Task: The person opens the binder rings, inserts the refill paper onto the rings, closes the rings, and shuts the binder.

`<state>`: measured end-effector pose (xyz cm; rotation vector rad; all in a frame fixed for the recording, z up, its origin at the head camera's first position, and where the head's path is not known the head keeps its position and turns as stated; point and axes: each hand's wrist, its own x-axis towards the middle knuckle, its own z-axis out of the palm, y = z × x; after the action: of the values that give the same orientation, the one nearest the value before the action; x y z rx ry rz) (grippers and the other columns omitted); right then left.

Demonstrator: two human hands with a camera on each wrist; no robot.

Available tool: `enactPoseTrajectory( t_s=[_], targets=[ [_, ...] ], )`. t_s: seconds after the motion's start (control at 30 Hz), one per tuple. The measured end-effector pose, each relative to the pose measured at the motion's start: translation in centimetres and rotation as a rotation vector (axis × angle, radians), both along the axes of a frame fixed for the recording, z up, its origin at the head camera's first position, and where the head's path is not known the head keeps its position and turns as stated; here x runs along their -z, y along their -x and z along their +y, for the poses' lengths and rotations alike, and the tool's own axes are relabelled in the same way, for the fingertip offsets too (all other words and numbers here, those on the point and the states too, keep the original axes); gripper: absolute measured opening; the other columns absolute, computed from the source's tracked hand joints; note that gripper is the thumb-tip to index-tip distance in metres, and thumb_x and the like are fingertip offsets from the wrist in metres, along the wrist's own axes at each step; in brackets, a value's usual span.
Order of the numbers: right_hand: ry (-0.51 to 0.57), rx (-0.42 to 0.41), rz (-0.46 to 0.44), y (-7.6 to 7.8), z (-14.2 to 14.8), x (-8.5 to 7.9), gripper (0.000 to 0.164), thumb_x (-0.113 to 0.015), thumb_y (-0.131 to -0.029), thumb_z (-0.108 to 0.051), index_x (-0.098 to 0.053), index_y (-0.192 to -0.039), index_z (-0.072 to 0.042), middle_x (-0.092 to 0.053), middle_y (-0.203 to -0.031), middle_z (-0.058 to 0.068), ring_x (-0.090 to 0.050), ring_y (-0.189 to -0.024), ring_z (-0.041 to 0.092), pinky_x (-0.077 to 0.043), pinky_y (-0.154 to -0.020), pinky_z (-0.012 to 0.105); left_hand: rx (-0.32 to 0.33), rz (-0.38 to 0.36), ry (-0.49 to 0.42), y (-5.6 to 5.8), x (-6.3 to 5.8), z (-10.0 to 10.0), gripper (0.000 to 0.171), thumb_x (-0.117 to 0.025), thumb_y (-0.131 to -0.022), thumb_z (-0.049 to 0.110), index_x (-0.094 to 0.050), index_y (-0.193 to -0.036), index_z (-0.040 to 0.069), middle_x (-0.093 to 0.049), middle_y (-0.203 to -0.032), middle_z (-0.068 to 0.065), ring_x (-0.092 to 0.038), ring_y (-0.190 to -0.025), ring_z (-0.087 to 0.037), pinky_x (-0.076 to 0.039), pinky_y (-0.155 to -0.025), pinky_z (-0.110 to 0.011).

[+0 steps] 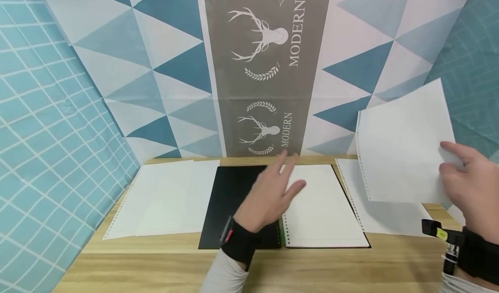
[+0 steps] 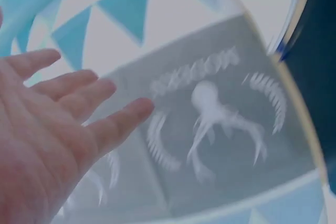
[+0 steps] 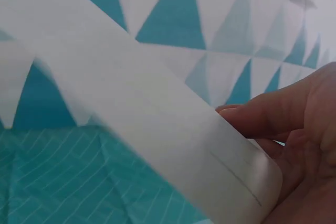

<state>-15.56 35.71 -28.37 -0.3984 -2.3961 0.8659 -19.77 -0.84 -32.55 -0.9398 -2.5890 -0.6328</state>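
Observation:
My right hand (image 1: 469, 176) pinches a sheet of loose-leaf paper (image 1: 405, 150) by its right edge, holding it raised over the right side of the table. Punched holes line the sheet's left edge. In the right wrist view the paper (image 3: 136, 98) bends between thumb and fingers. My left hand (image 1: 269, 191) hovers over the middle of an open black binder (image 1: 234, 206), its fingers extended and holding nothing. The left wrist view shows that hand (image 2: 58, 124) with spread fingers. A lined page stack (image 1: 323, 210) lies in the binder's right half.
Overlapping punched sheets (image 1: 167, 197) lie left of the binder on the wooden table (image 1: 156, 267). Another sheet (image 1: 393, 219) lies at the right, partly beneath the raised paper. A patterned cloth backdrop (image 1: 179, 67) stands behind the table's far edge.

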Motion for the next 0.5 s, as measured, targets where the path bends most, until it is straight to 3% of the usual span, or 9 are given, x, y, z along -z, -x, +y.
enactPoseTrajectory(
  t_s=[0.07, 0.17, 0.23, 0.27, 0.3, 0.4, 0.5],
  targets=[
    [0.042, -0.005, 0.043, -0.3, -0.6, -0.5, 0.055, -0.038, -0.098, -0.006, -0.033, -0.152, -0.012, -0.029, -0.157, 0.026, -0.04, -0.117, 0.056, -0.055, -0.075, 0.062, -0.013, 0.048, -0.089, -0.2, -1.2, -1.4, 0.066, -0.027, -0.104, 0.053, -0.021, -0.156, 0.013, -0.021, -0.162, -0.016, -0.021, -0.147, -0.026, -0.029, -0.115, -0.05],
    [0.086, -0.037, 0.079, -0.7, -1.6, -0.9, 0.056, -0.041, -0.1, -0.009, -0.032, -0.152, -0.027, -0.025, -0.161, 0.013, -0.04, -0.119, 0.051, -0.054, -0.078, 0.059, -0.04, 0.117, -0.185, -0.5, -2.7, -3.3, 0.064, -0.03, -0.104, 0.051, -0.019, -0.156, 0.015, -0.019, -0.163, -0.014, -0.017, -0.148, -0.023, -0.027, -0.116, -0.05],
    [0.088, -0.059, 0.087, -0.9, -2.3, -1.1, 0.057, -0.043, -0.101, -0.012, -0.032, -0.151, -0.036, -0.026, -0.162, 0.008, -0.042, -0.116, 0.046, -0.058, -0.07, 0.033, -0.057, 0.149, -0.232, -0.8, -3.3, -4.3, 0.063, -0.033, -0.104, 0.048, -0.018, -0.157, 0.017, -0.018, -0.163, -0.013, -0.017, -0.148, -0.022, -0.028, -0.115, -0.051],
    [0.091, -0.073, 0.101, -1.1, -2.6, -1.1, 0.057, -0.045, -0.101, -0.012, -0.033, -0.149, -0.039, -0.028, -0.161, 0.007, -0.045, -0.113, 0.04, -0.059, -0.071, 0.035, -0.065, 0.161, -0.25, -0.9, -3.6, -4.7, 0.063, -0.035, -0.104, 0.048, -0.017, -0.157, 0.017, -0.018, -0.163, -0.013, -0.017, -0.148, -0.022, -0.029, -0.115, -0.052],
    [0.083, -0.089, 0.124, -1.2, -3.1, -1.2, 0.057, -0.047, -0.1, -0.011, -0.036, -0.148, -0.039, -0.03, -0.16, 0.006, -0.049, -0.11, 0.034, -0.059, -0.073, 0.035, -0.076, 0.171, -0.264, -1.1, -3.9, -5.1, 0.063, -0.036, -0.104, 0.047, -0.017, -0.157, 0.018, -0.018, -0.163, -0.012, -0.018, -0.147, -0.022, -0.029, -0.114, -0.052],
    [0.037, -0.119, 0.18, -1.6, -4.4, -1.4, 0.054, -0.053, -0.098, -0.009, -0.045, -0.144, -0.036, -0.041, -0.155, 0.001, -0.051, -0.092, 0.016, -0.039, -0.056, 0.007, -0.093, 0.193, -0.289, -1.4, -4.3, -5.8, 0.063, -0.039, -0.104, 0.045, -0.017, -0.157, 0.017, -0.018, -0.163, -0.012, -0.018, -0.147, -0.021, -0.029, -0.115, -0.053],
    [0.013, -0.177, 0.228, -1.9, -5.9, -1.6, 0.053, -0.057, -0.096, -0.007, -0.049, -0.142, -0.033, -0.045, -0.151, 0.001, -0.049, -0.086, 0.012, -0.04, -0.059, 0.004, -0.098, 0.213, -0.305, -1.7, -4.6, -6.2, 0.063, -0.041, -0.104, 0.043, -0.019, -0.157, 0.016, -0.018, -0.163, -0.013, -0.018, -0.147, -0.021, -0.028, -0.115, -0.053]
  ],
)
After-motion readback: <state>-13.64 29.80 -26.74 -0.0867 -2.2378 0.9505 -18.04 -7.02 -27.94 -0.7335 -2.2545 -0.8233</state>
